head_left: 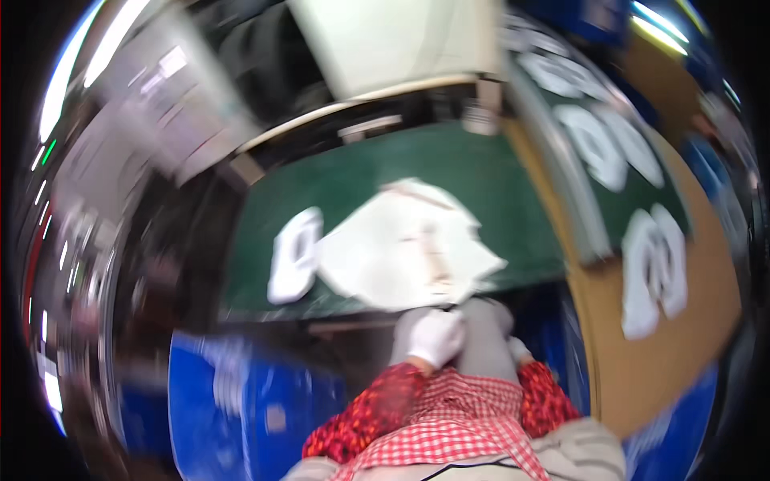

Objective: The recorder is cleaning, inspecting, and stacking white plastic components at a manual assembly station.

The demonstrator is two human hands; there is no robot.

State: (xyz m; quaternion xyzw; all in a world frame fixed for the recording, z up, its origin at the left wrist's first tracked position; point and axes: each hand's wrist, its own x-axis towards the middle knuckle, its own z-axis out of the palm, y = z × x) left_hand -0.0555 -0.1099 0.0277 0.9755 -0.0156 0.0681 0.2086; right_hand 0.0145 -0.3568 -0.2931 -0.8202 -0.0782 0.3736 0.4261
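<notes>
My left hand point(435, 337), in a white glove, rests over my lap at the table's near edge. Its fingers are curled closed, with a small dark bit at their tips that is too blurred to name. My right hand point(519, 349), also white-gloved, hangs low beside my right thigh, its fingers hidden. Just beyond the left hand, a white paper sheet point(377, 256) lies spread on the green tabletop point(361, 176), with blurred brownish marks or small items on it. Left of the paper is a white shoe point(295, 255), apart from both hands.
Along the right runs a green belt point(609, 216) carrying several white shoes. A white pair point(655, 271) sits by its near end, over brown cardboard point(634, 369). Blue boxes point(208, 409) stand at lower left. A cup-like object point(480, 119) is at the table's far right corner.
</notes>
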